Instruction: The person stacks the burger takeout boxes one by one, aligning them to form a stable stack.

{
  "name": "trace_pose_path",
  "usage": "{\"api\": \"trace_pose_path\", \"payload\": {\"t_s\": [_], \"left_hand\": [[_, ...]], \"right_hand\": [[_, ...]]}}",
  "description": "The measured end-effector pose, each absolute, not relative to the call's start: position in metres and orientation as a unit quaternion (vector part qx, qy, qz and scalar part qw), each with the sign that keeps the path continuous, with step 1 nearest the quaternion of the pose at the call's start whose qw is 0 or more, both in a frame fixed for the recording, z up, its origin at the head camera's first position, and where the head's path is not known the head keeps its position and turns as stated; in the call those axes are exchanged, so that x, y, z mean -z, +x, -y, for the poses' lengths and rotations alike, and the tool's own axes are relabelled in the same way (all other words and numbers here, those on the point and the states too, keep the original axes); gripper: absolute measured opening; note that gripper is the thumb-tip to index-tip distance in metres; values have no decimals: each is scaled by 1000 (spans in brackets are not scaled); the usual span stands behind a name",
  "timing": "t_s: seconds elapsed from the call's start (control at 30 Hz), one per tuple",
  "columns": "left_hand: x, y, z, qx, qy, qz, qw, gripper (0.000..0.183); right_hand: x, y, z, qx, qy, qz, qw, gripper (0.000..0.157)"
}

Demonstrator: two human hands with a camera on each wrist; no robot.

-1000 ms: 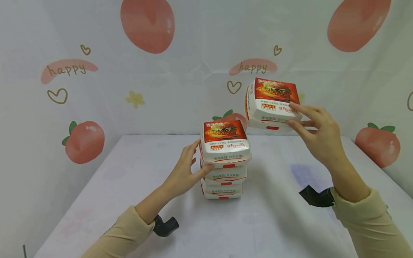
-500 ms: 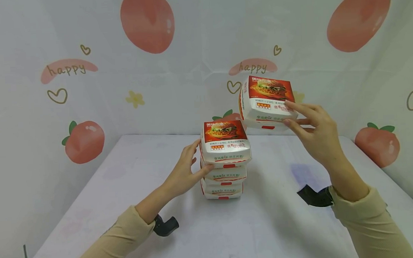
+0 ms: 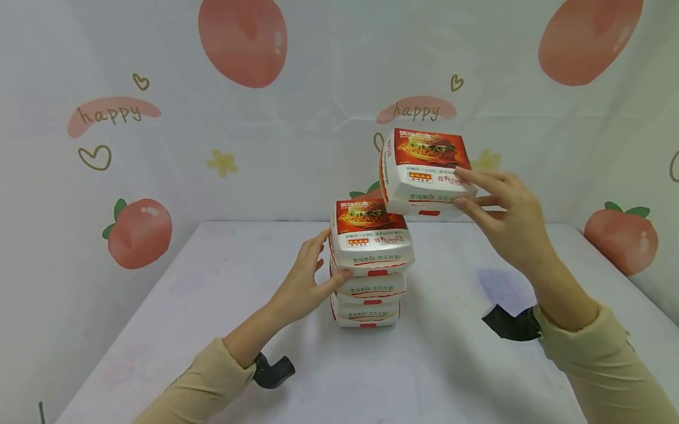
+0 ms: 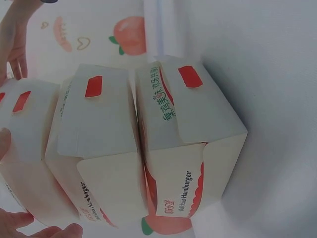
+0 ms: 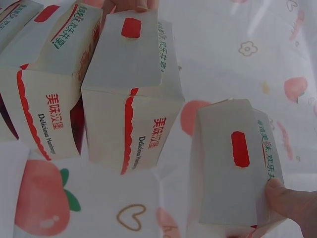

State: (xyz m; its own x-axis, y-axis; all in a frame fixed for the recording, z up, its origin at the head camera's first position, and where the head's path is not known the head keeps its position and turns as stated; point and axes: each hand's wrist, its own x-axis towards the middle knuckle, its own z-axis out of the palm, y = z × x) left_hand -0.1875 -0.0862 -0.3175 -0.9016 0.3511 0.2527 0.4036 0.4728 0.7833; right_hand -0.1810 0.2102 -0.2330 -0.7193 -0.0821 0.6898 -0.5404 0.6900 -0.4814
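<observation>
Three white hamburger boxes stand stacked on the table [image 3: 437,366]. The top box [image 3: 372,245] shows a red burger picture on its lid. My left hand [image 3: 304,282] holds this top box from its left side, thumb on the front and fingers along the side. My right hand [image 3: 507,214] pinches a matching hamburger box [image 3: 429,173] by its right edge, raised and slightly tilted. In the head view the raised box overlaps the top box's back right corner. The right wrist view shows a gap between the raised box [image 5: 225,163] and the stack's top box [image 5: 131,99].
A pale cloth backdrop [image 3: 292,170] with peach prints hangs behind the table. Black bands with protruding ends sit at both wrists, by the beige sleeves [image 3: 221,369]. Table surface extends on both sides of the stack.
My right hand has carried the raised hamburger box leftward, from right of the stack to partly over it in the head view. My left hand and the stack have kept still.
</observation>
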Motion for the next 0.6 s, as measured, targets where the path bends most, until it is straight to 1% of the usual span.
{"api": "trace_pose_path", "payload": {"t_s": [0.6], "left_hand": [[317,-187,86,466,-223,856,29,83]], "right_hand": [[234,-182,-194,-360,230,850,308,46]]}}
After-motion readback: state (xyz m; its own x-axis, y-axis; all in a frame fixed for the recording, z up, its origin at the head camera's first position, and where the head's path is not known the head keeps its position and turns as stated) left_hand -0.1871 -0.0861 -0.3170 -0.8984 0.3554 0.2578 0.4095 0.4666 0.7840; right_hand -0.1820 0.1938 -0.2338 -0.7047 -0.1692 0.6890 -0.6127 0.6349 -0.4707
